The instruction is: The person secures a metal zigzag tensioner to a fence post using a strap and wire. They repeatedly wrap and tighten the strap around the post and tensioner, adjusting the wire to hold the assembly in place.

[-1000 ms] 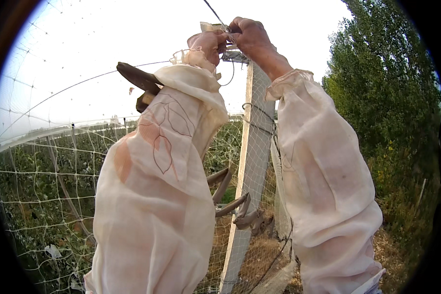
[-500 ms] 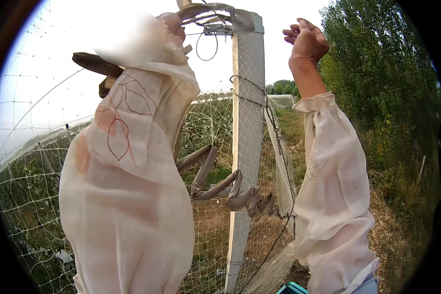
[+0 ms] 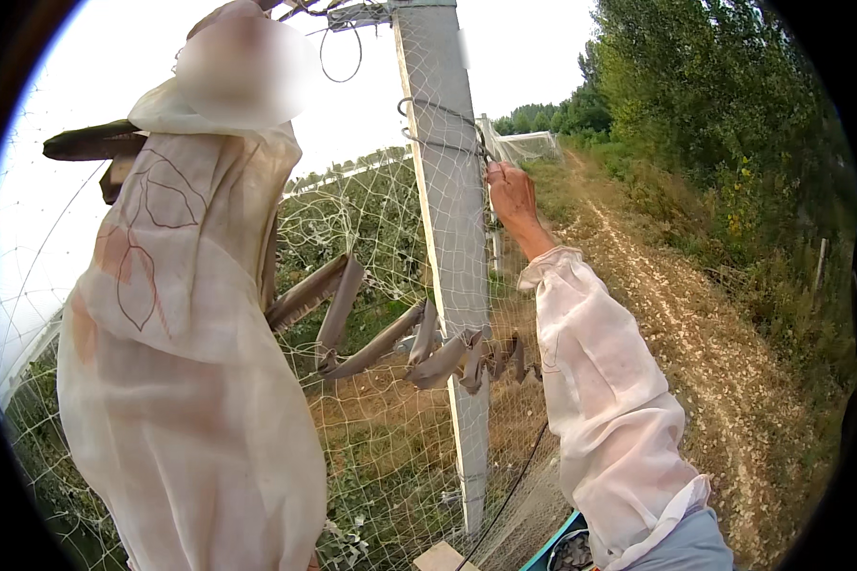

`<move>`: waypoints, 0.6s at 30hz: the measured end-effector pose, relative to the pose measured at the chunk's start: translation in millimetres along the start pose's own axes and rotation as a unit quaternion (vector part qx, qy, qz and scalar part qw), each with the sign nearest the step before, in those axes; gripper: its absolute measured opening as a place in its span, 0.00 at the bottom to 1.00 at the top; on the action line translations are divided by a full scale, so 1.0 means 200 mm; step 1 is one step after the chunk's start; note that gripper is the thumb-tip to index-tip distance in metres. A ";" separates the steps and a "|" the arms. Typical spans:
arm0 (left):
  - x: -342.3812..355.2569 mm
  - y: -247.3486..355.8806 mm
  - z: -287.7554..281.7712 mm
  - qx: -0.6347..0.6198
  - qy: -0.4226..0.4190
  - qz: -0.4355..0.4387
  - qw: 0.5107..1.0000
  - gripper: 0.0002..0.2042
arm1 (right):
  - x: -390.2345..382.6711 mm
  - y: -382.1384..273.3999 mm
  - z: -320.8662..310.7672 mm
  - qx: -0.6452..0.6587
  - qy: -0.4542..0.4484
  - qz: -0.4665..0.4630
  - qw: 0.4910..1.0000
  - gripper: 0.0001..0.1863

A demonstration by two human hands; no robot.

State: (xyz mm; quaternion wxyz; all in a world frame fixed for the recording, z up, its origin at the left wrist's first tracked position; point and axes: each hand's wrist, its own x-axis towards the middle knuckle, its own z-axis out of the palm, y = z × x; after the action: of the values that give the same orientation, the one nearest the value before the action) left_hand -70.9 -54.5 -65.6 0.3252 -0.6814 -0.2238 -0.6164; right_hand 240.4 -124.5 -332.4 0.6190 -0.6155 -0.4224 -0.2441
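My left hand is raised at the top left beside the concrete post and its bracket; it is blurred, and its fingers are hidden. My right hand is closed beside the post, at the dark wires wrapped round it; what it grips is unclear. Pale netting covers the post, with a folded brown strap strung across it. A dark, flat, elongated object sticks out beside my left sleeve. A loop of wire hangs from the bracket.
A dirt path runs along the right beside tall trees. Behind the net are leafy plants. At the bottom are a wooden board and a turquoise container holding several small dark items.
My right hand has left the top of the post, opened briefly, and come down to the wires, closed. The view has turned rightward; my left hand stays raised and appears further left.
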 end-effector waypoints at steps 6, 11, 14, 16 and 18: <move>0.07 0.06 0.03 0.027 -0.014 0.044 0.999 0.07 | 0.08 0.08 -0.03 -0.002 0.037 0.008 0.999 0.28; 0.08 0.01 -0.02 0.091 -0.050 0.052 0.993 0.07 | 0.06 0.07 0.02 -0.101 0.075 -0.028 0.992 0.27; 0.13 0.00 -0.07 0.128 -0.072 0.069 0.987 0.07 | 0.06 0.09 0.06 -0.110 0.100 -0.054 0.987 0.24; 0.17 -0.01 -0.11 0.164 -0.097 0.081 0.978 0.06 | 0.02 0.10 0.08 -0.091 0.109 -0.060 0.988 0.24; 0.22 0.00 -0.18 0.203 -0.131 0.089 0.966 0.06 | 0.02 0.11 0.09 -0.078 0.108 -0.077 0.988 0.21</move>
State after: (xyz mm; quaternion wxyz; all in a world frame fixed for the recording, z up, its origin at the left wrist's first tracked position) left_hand -89.8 -85.0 -20.6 0.4778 -0.6935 -0.3232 -0.4317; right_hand 256.3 -102.7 -343.4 0.5907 -0.5975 -0.3791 -0.3877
